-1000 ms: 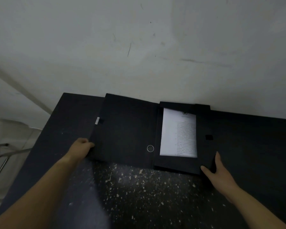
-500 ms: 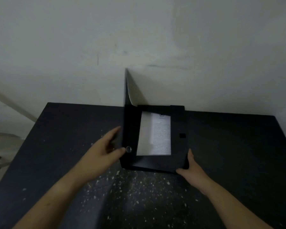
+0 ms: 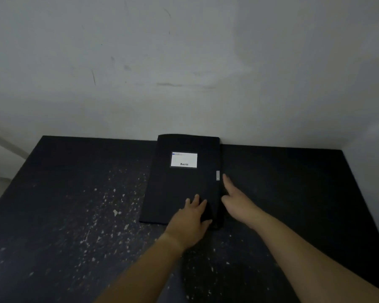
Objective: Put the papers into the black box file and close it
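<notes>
Cover of black box file (image 3: 184,184) now flipped shut over papers, was upright half a second ago. File flat on counter (image 3: 74,193) by wall. Left hand (image 3: 189,219) presses cover, fingers spread, gripping nothing; right hand (image 3: 235,199) open beside clasp tab (image 3: 217,175), not yet fastened.

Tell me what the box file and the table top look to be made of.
Box file: probably matt black plastic or coated board; flat, no gloss, with a white paper label and a pale tab at its edge.
Table: dark, dull hard surface flecked with pale specks, perhaps paint; material unclear.
</notes>
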